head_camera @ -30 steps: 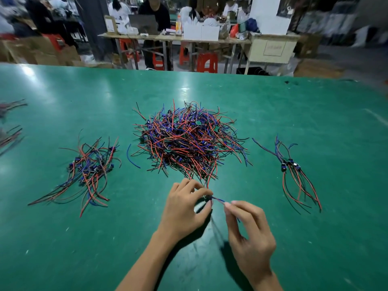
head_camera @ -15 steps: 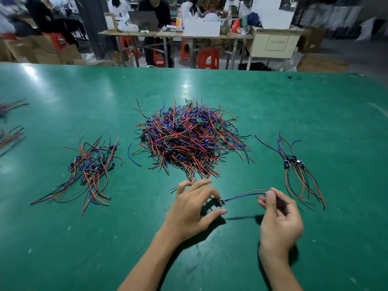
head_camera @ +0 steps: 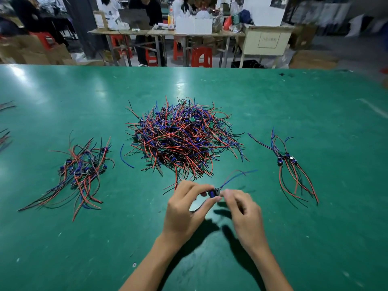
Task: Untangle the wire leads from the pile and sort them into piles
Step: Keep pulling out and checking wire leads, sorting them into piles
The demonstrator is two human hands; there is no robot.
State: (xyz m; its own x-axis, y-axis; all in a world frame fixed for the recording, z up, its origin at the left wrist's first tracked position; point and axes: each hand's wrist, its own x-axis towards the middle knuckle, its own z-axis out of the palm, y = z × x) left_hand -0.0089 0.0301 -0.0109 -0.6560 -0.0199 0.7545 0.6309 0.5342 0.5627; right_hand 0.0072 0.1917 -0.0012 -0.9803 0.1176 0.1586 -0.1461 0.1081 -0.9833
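My left hand [head_camera: 184, 208] and right hand [head_camera: 241, 208] pinch one small blue-capped wire lead [head_camera: 216, 192] above the smooth green desk [head_camera: 315, 238], its thin wires trailing.

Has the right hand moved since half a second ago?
Yes. The right hand came back left, away from the small pile, to meet the left hand at the wire lead.

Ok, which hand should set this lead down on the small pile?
Probably the right hand: it already pinches the wire lead and sits on the small pile's side; the left hand would have to cross over.
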